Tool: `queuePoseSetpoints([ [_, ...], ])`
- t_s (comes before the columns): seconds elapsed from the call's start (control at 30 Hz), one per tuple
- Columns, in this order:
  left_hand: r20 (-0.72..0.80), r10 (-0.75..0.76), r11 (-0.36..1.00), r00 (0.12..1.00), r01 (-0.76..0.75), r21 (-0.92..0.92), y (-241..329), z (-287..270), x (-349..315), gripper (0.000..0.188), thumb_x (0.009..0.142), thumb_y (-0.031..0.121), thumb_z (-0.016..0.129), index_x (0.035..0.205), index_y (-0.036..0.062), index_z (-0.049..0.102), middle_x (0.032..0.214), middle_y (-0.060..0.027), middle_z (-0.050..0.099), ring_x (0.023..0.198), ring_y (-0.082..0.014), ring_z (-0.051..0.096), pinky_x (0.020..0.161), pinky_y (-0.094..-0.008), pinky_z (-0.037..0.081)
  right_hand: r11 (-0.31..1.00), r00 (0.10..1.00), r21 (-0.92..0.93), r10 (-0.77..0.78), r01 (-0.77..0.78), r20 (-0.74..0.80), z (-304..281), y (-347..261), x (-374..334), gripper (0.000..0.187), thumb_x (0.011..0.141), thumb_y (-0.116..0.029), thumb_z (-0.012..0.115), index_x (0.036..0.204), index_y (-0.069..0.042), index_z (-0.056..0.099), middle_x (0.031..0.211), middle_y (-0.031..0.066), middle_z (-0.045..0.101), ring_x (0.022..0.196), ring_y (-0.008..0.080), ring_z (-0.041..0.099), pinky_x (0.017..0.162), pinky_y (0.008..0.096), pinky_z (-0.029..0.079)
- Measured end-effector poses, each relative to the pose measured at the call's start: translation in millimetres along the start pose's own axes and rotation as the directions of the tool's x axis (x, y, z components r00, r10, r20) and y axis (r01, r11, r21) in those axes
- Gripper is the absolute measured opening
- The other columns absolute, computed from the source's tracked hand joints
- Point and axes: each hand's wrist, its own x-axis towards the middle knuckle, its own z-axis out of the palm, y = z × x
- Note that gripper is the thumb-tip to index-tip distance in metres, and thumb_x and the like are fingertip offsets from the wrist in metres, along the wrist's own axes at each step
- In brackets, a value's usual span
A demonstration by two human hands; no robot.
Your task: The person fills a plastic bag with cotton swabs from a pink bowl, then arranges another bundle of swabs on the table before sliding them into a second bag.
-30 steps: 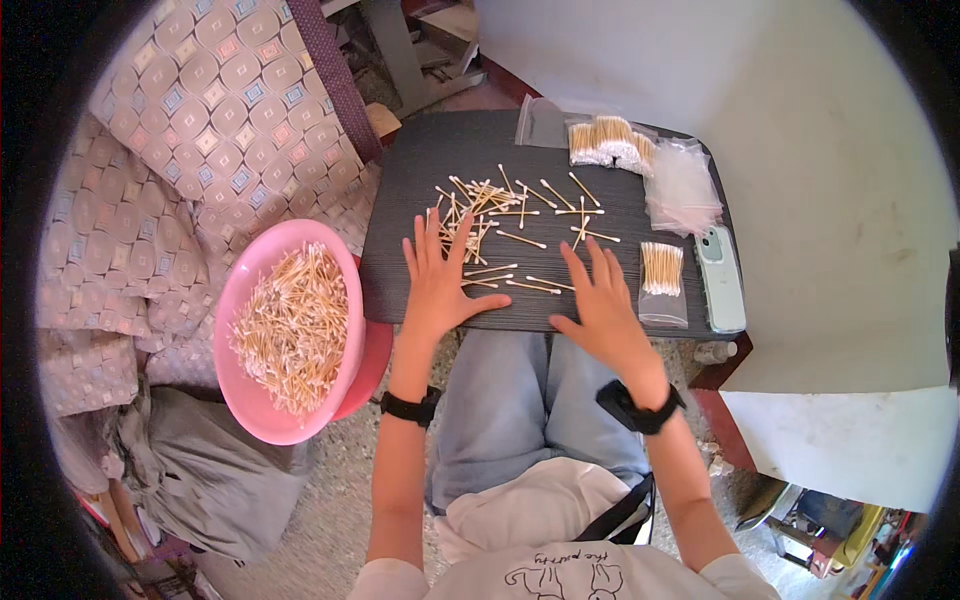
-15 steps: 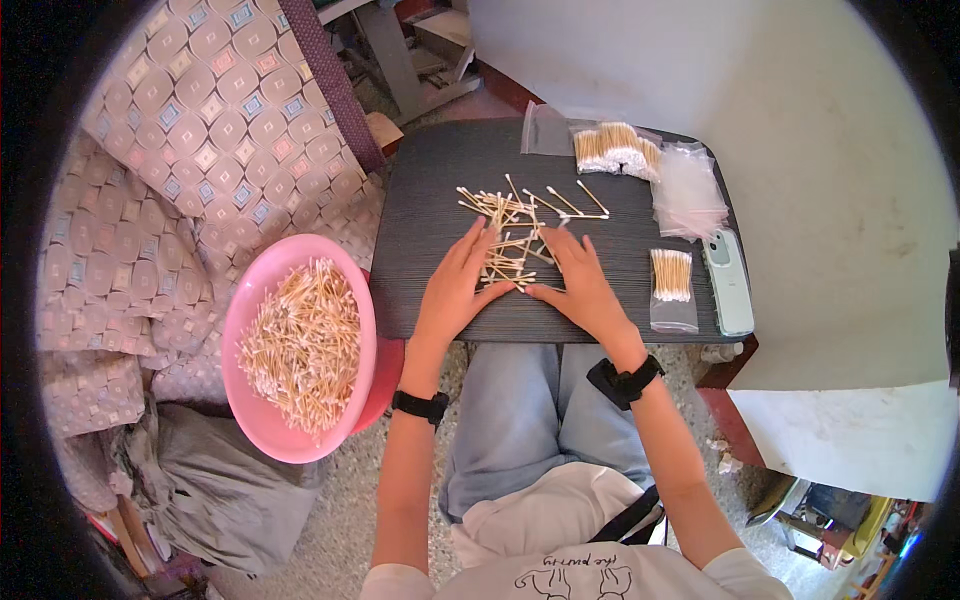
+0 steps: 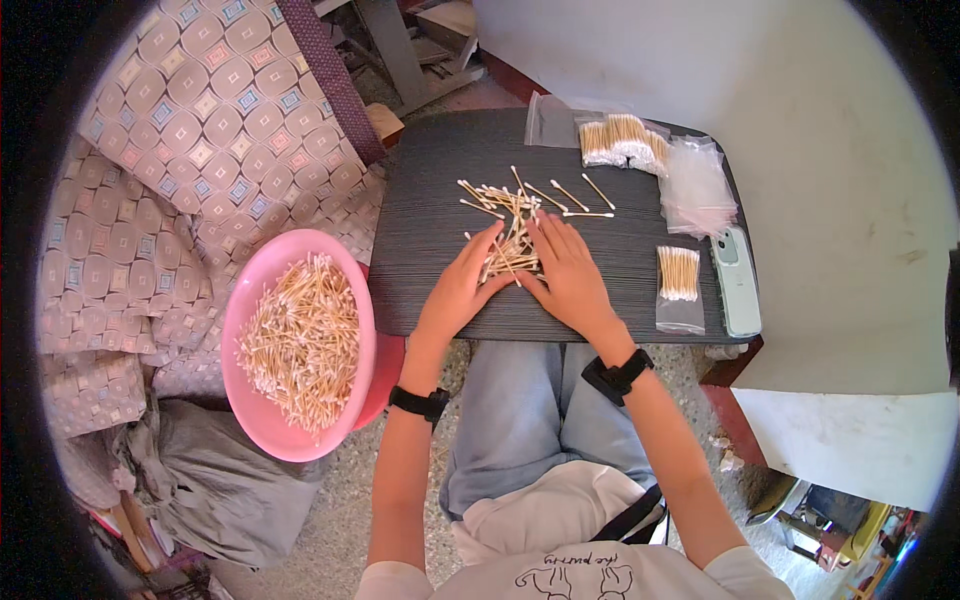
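Two flat hands, left hand (image 3: 462,285), right hand (image 3: 568,272), open fingers flanking cotton swabs (image 3: 511,250), touching them

A pink bowl (image 3: 250,310) of swabs sits left of the desk (image 3: 430,260); a pale phone (image 3: 738,280) lies at its right edge.

A single head-worn fisheye camera looks steeply down, close above the dark table (image 3: 430,250) and the person's lap.

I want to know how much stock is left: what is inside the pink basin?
The pink basin holds a loose heap of cotton swabs with wooden sticks, lying in all directions. They cover most of its floor, so whatever lies beneath the heap cannot be seen.
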Motion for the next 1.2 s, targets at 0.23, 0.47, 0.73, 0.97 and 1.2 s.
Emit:
queuePoseSetpoints([
  [0.23, 0.003, 0.088, 0.994, 0.996, -0.088, -0.063, 7.8, 1.6, 0.5, 0.065, 0.077, 0.007, 0.071, 0.135, 0.0068, 0.040, 0.139, -0.0148, 0.037, 0.121, -0.0324, 0.046, 0.098, -0.0384, 0.043, 0.999, 1.000, 0.050, -0.006, 0.005, 0.013, -7.2, -1.3, -0.4, 0.059, 0.083, -0.028, 0.062, 0.135, -0.007, 0.042, 0.140, 0.0146, 0.039, 0.130, 0.0328, 0.035, 0.107, 0.0451, 0.029],
  [0.47, -0.308, 0.115, 0.934, 0.944, 0.003, 0.358, 8.6, 2.0, -1.1, 0.057, 0.077, 0.019, 0.071, 0.127, 0.0020, 0.048, 0.135, -0.0140, 0.042, 0.124, -0.0375, 0.041, 0.099, -0.0431, 0.040, 0.997, 0.998, 0.077, 0.021, -0.017, -0.054, -8.3, -2.9, -2.4, 0.037, 0.080, -0.020, 0.064, 0.114, -0.008, 0.056, 0.125, 0.0112, 0.049, 0.125, 0.0314, 0.039, 0.106, 0.0461, 0.031],
  [0.73, -0.142, 0.162, 0.930, 0.976, -0.103, 0.352, -0.3, 6.0, -0.2, 0.039, 0.077, 0.023, 0.069, 0.107, 0.0010, 0.059, 0.113, -0.0107, 0.056, 0.109, -0.0294, 0.050, 0.092, -0.0411, 0.040, 0.982, 0.985, -0.132, -0.148, 0.136, -0.088, -3.7, -6.1, 3.4, 0.031, 0.080, -0.014, 0.061, 0.110, -0.005, 0.058, 0.109, 0.0091, 0.054, 0.118, 0.0286, 0.044, 0.106, 0.0461, 0.031],
  [0.97, -0.108, 0.197, 0.957, 0.974, -0.167, 0.237, 3.6, 3.5, 0.5, 0.037, 0.076, 0.013, 0.070, 0.109, 0.0015, 0.058, 0.102, -0.0124, 0.054, 0.095, -0.0298, 0.052, 0.084, -0.0371, 0.043, 0.944, 0.973, -0.240, -0.232, 0.226, 0.002, -2.8, -3.0, 13.2, 0.018, 0.076, -0.010, 0.057, 0.093, -0.006, 0.058, 0.095, 0.0074, 0.055, 0.102, 0.0235, 0.051, 0.104, 0.0432, 0.034],
  [1.2, -0.133, 0.083, 0.965, 0.988, -0.046, 0.257, 6.6, 3.3, 1.1, 0.057, 0.078, 0.013, 0.069, 0.127, 0.0003, 0.044, 0.109, -0.0156, 0.053, 0.097, -0.0330, 0.051, 0.086, -0.0384, 0.043, 0.865, 0.974, -0.463, -0.224, 0.195, -0.009, -6.5, -5.7, 19.9, 0.015, 0.078, -0.013, 0.054, 0.091, -0.007, 0.057, 0.089, 0.0064, 0.057, 0.099, 0.0220, 0.052, 0.101, 0.0402, 0.035],
])
